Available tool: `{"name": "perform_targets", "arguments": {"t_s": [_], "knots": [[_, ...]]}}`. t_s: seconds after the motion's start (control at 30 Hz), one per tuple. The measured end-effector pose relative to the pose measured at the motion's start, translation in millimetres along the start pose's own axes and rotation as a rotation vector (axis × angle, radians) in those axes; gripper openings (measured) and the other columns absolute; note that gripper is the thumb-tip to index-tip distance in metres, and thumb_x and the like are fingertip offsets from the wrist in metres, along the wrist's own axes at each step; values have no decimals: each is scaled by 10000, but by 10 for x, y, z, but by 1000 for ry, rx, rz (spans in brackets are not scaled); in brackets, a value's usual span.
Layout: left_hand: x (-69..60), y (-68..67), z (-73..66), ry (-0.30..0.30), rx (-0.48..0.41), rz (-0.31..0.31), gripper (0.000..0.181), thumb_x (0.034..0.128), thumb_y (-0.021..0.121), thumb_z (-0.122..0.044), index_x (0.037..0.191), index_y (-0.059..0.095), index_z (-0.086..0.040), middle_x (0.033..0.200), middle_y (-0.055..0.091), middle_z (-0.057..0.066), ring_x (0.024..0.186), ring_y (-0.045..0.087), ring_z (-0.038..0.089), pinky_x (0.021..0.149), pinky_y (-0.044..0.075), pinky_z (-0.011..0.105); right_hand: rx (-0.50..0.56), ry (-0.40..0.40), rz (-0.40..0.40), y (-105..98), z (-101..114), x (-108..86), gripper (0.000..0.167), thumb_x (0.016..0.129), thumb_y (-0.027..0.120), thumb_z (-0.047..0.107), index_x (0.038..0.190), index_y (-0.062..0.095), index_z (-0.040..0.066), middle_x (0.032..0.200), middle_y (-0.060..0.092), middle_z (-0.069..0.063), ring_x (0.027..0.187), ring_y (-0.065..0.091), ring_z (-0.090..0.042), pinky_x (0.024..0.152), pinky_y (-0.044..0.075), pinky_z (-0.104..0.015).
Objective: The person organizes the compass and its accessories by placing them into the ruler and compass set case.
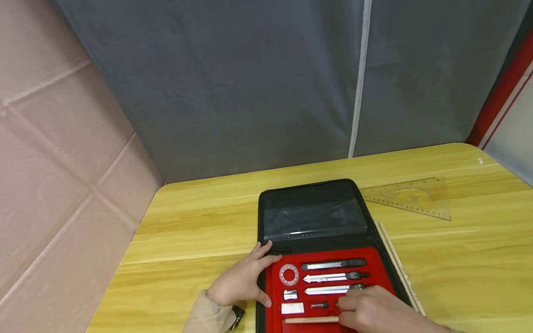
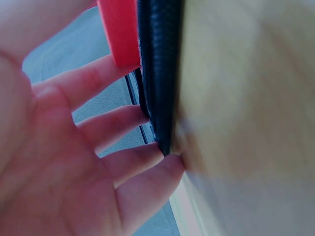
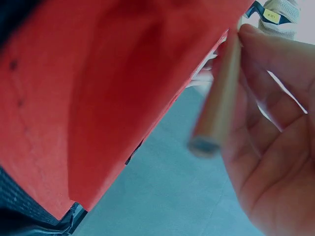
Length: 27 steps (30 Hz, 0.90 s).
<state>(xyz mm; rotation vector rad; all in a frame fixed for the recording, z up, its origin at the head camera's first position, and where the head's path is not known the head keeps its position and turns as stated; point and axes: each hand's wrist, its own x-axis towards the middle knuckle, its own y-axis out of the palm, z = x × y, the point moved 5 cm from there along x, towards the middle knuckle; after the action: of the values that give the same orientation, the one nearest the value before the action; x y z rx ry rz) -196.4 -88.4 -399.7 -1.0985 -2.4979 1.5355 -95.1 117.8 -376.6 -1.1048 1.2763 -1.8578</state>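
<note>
A black zip case (image 1: 316, 194) lies unfolded on the table, its red insert (image 1: 333, 256) holding drawing tools. My left hand (image 1: 245, 280) rests spread along the case's left edge, and its fingertips (image 2: 170, 164) touch the black border in the left wrist view. With thumb and fingers, my right hand (image 1: 374, 310) pinches a bare-wood pencil (image 3: 219, 105) over the lower part of the insert. The pencil's dark end faces the right wrist camera. In the insert sit a tape roll (image 1: 289, 274), a sharpener (image 1: 290, 294), a white eraser (image 1: 292, 308), a cutter knife (image 1: 333, 264) and two compasses (image 1: 331, 277).
A clear set square (image 1: 437, 206) lies on the table, right of the case lid. Long wooden strips (image 1: 401, 270) lie along the case's right side. Behind the table (image 1: 187, 222) hangs a grey curtain (image 1: 250, 92). A small white bit (image 1: 480, 161) lies near the far right corner.
</note>
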Motion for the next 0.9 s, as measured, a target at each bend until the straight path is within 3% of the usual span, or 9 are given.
{"name": "perform_targets", "arguments": {"t_s": [0.27, 0.5, 0.73, 0.9], "knots": [[2, -3, -5, -5, -3, 4, 772, 603, 834, -249, 1298, 498, -225, 1478, 235, 46, 1350, 161, 310, 743, 528, 297, 58, 51, 47, 64, -49, -29, 307, 868, 524, 476, 880, 690, 219, 751, 459, 185, 671, 401, 101, 571, 326, -11], [3, 1, -4, -4, -6, 5, 773, 602, 835, -244, 1298, 499, -222, 1479, 235, 49, 1350, 161, 314, 743, 527, 294, 63, 41, 74, 92, -65, -64, 328, 861, 535, 472, 1008, 695, 226, 768, 453, 167, 685, 391, 75, 554, 284, 1], [1, -1, -3, 4, 6, 0, 778, 597, 838, -248, 1297, 500, -217, 1479, 235, 56, 1350, 165, 323, 751, 525, 292, 92, 63, 71, 95, -76, -63, 313, 867, 524, 478, 961, 685, 227, 764, 466, 179, 686, 396, 86, 563, 303, -11], [1, -3, -4, 6, 4, 0, 777, 597, 838, -248, 1296, 500, -218, 1481, 231, 53, 1351, 163, 320, 751, 525, 293, 145, 204, 131, 135, -126, -43, 354, 850, 502, 539, 851, 650, 218, 741, 432, 207, 673, 379, 91, 552, 366, -69]]}}
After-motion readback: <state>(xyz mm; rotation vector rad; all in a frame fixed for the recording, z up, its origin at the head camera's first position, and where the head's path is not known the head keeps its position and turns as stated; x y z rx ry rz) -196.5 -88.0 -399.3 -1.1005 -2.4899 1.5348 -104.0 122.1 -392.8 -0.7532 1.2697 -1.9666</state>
